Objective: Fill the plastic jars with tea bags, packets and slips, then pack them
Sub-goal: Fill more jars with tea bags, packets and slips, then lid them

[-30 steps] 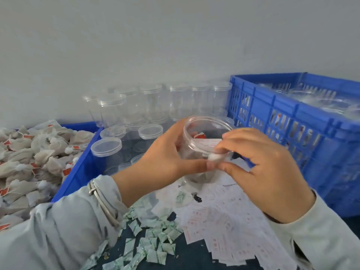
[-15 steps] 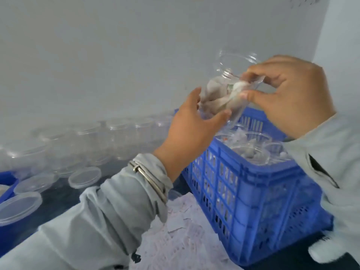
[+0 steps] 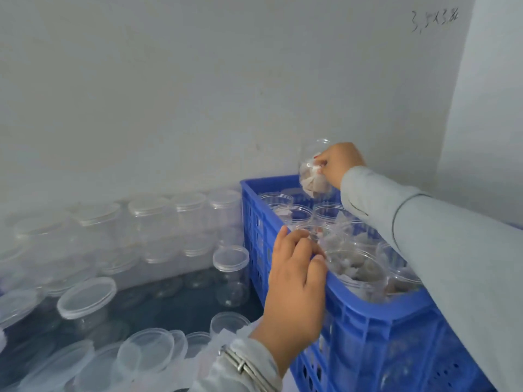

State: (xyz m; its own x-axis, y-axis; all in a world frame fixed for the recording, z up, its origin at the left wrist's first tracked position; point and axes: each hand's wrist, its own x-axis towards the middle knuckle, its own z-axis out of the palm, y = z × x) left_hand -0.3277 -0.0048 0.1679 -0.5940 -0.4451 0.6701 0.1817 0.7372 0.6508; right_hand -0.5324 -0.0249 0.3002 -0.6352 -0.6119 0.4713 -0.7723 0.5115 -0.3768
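Empty jars [image 3: 175,222]: stacked in rows along the wall at the left, lids on, well apart from the work
Loose lids [image 3: 87,297]: scattered over the dark desk [image 3: 158,309] in the left foreground, some overlapping
Left hand [image 3: 297,281]: fingers curled over the near rim of the blue crate [image 3: 376,329], resting on it and steadying it; I cannot tell whether the fingertips also touch a jar inside
Packed jars [image 3: 356,270]: standing open-mouthed in the crate, tea bags visible inside, set close together
Right hand [image 3: 338,165]: reaching to the far corner, fingers wrapped round the filled jar [image 3: 312,171], which is tilted and held above the crate
Doing it well: probably best to bring the jar upright before lowering, aim for a free slot in the back row, and let go only once its base sits flat, so no contents spill
Room: plain grey-white walls meeting in a corner behind the crate, faint handwriting [image 3: 435,22] high on the right
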